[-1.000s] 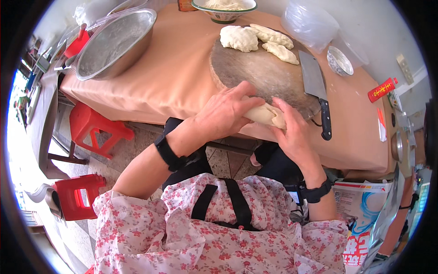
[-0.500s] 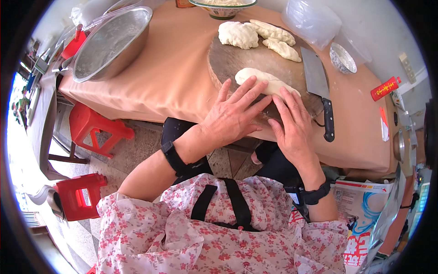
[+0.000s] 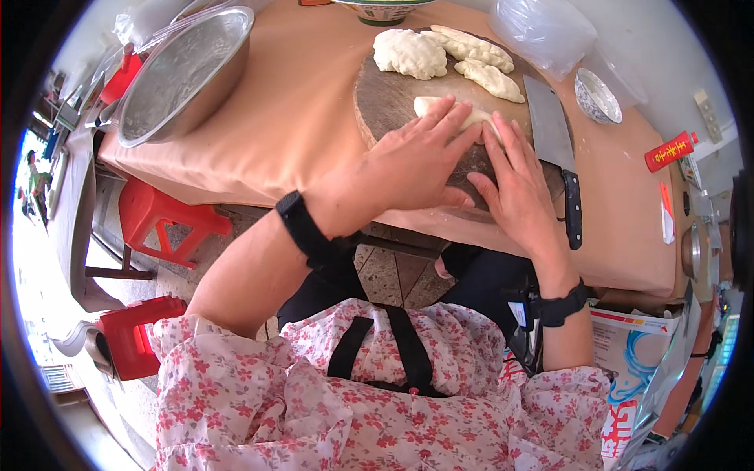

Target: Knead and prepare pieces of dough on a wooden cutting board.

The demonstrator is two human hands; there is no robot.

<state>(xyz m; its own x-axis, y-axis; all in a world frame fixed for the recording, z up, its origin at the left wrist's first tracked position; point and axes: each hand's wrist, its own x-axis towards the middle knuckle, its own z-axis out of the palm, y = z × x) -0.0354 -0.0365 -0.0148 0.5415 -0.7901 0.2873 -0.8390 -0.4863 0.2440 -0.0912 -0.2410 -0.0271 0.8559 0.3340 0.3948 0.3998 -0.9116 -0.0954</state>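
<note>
A pale roll of dough (image 3: 425,104) lies on the near half of a round wooden board (image 3: 385,110), mostly covered by my fingers. My left hand (image 3: 412,161) rests on it, palm down with the fingers stretched out. Beside it, my right hand (image 3: 516,177) lies flat over the roll's right part, its fingers extended and the fingertips close to those of the left. Farther back on the board are a large lump of dough (image 3: 409,54) and two long dough pieces (image 3: 471,49), (image 3: 490,81). A cleaver (image 3: 547,122) with a black handle lies at the board's right edge.
A big metal basin (image 3: 184,78) tilts at the table's left. Behind the board stands a patterned bowl (image 3: 383,11); a small bowl (image 3: 597,96) and clear plastic bags (image 3: 542,35) are at the right. A red can (image 3: 671,152) lies farther right. Red stools (image 3: 169,220) stand below left.
Both hands have slid forward, away from me, over the dough roll. They now hide more of it, and it looks rolled slightly farther up the board.
</note>
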